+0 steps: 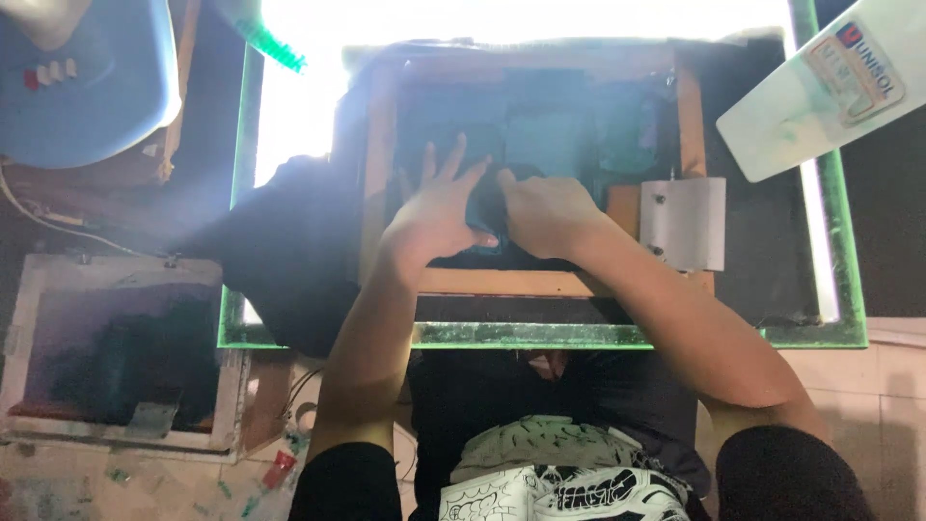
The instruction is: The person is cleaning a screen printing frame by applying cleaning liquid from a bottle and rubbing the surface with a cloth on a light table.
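The wooden-framed printing screen (540, 280) is laid flat on the backlit glass table (540, 335), and both hands are pressed onto its dark mesh inside the frame. The left hand (439, 207) is spread flat, while the right hand (547, 214) is curled over a dark object that cannot be identified. The mesh is judged taut but fragile; the screen is best lifted by its rigid wooden rails.
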